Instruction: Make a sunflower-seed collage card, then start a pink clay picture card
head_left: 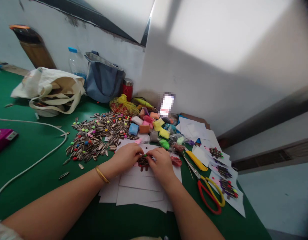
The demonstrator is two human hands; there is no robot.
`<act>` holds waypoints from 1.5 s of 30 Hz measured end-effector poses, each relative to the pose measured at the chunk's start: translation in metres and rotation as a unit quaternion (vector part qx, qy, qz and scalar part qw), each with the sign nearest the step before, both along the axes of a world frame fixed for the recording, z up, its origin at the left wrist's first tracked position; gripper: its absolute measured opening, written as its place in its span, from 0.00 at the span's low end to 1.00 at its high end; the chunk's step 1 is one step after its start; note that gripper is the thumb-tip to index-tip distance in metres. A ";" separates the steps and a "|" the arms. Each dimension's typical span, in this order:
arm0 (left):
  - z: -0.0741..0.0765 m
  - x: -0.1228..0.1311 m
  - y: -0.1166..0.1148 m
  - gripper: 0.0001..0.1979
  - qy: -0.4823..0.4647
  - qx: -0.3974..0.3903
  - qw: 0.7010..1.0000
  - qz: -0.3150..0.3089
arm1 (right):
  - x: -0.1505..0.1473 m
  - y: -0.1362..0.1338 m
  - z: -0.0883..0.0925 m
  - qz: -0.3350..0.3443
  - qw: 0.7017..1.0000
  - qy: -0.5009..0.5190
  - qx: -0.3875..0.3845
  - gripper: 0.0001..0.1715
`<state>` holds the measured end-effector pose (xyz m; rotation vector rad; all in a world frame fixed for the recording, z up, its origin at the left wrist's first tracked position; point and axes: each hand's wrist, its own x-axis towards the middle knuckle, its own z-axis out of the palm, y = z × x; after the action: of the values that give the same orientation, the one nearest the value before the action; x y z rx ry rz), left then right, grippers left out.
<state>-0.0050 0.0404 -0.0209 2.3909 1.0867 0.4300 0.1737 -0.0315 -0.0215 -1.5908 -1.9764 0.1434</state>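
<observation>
Both my hands meet over a small figure of sunflower seeds (143, 161) with brown clay legs, stuck to the top sheet of a white paper stack (141, 182). My left hand (127, 156) has its fingertips pressed together at the figure's upper left edge. From the other side, my right hand (161, 165) has thumb and fingers curled in around the figure. A tiny green ball (145, 155) shows between the fingertips; which hand grips it is unclear. My fingers cover part of the figure.
Loose sunflower seeds (94, 140) with coloured balls are heaped at left. Behind the paper lie packets of coloured clay (144, 129). Scissors (210, 195) and a yellow cutter (196, 160) lie right, beside sheets bearing seed figures (228, 188). A white cable (47, 160) curves along the left.
</observation>
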 end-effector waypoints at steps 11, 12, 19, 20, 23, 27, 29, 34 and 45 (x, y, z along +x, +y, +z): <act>0.002 0.001 -0.001 0.09 0.019 0.002 1.000 -0.003 | -0.003 0.002 -0.003 -0.011 1.000 0.010 -0.027 0.05; 0.001 0.001 -0.001 0.09 0.016 0.002 1.000 -0.004 | -0.003 0.002 -0.003 -0.011 0.999 0.011 -0.028 0.05; -0.002 0.000 0.000 0.09 0.005 0.003 1.000 -0.002 | -0.006 0.004 -0.002 -0.010 0.999 0.002 -0.039 0.04; -0.002 0.000 0.000 0.09 0.006 0.002 1.000 -0.003 | -0.006 0.004 -0.002 -0.009 0.999 0.001 -0.040 0.04; 0.000 0.000 -0.001 0.09 0.010 0.001 1.000 -0.002 | -0.006 0.003 -0.001 -0.006 0.999 0.001 -0.042 0.04; 0.002 0.000 -0.001 0.09 0.013 -0.003 1.000 0.000 | -0.002 0.001 0.002 -0.011 0.999 0.010 -0.038 0.05; 0.003 0.000 -0.001 0.09 0.015 -0.007 1.000 0.001 | 0.000 0.001 0.002 -0.017 0.999 0.013 -0.038 0.05; 0.006 0.000 -0.002 0.09 0.017 -0.010 1.000 0.009 | -0.001 0.002 0.001 -0.023 0.999 0.006 -0.046 0.04; 0.014 0.000 -0.005 0.09 0.023 -0.022 0.999 0.014 | -0.001 0.002 0.001 -0.022 0.999 0.015 -0.036 0.06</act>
<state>-0.0053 0.0357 -0.0074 2.3598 1.1387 0.3582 0.1727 -0.0293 -0.0209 -1.6679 -1.9309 0.2219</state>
